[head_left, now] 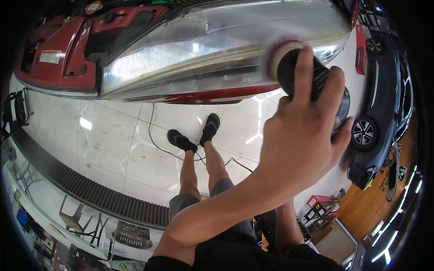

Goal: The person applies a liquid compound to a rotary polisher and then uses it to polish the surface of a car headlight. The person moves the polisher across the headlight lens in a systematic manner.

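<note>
In the head camera's view, a person stands on a pale tiled floor (108,119) before a red car (72,49), the left hand (300,128) gripping a black handheld polisher (288,67) at the far end of a long, clear headlight (203,49). The fingers (305,67) wrap over the tool's body, one reaching forward near its head, while the thumb lies along the nearer side. The round pad (276,58) shows a cream layer and a reddish, blurred rim, which suggests that it is spinning. It stands tilted in front of the lens; whether it touches cannot be told from this angle. The right forearm (289,228) passes behind the left one, its hand hidden, so what those fingers do cannot be told.

Good work here would likely mean laying the pad flat to the curved lens rather than on its edge, with light, even pressure and slow, overlapping passes. The red trim (199,97) below the lens is close by, and a tilted rim could catch it or mark the paint. The firm, wrapped grip appears well suited to steadying a whirling head.

A dark cable (151,131) curls across the tiles and behind the person's legs, near the black shoes (182,140); careful footing seems wise. Off to the right, a dark blue car (382,99) stands well apart.
</note>
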Demonstrator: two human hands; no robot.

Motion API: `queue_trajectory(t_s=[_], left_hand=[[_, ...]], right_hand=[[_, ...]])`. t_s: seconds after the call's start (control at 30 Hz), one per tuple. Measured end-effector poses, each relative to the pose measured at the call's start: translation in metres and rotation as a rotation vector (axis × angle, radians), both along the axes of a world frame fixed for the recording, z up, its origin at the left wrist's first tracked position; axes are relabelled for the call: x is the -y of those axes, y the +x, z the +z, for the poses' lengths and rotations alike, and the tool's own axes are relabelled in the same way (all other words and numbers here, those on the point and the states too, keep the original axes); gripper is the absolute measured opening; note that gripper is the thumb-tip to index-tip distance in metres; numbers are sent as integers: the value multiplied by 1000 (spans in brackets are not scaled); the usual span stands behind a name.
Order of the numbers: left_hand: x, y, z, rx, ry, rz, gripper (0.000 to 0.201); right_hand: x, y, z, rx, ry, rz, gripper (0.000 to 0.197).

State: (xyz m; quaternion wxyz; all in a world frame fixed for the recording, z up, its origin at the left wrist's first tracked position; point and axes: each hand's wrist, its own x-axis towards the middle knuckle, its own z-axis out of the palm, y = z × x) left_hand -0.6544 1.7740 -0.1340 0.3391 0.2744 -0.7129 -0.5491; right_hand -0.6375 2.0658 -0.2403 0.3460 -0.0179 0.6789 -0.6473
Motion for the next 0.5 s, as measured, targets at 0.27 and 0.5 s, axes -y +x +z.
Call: queue_trajectory(t_s=[0.27,0.5], left_hand=[[3,4,4,35,-17,-7,65],[14,25,2,52,-27,33,65]], right_hand=[[32,11,15,34,-6,-159,63],[41,23,10,46,-31,-143,55]])
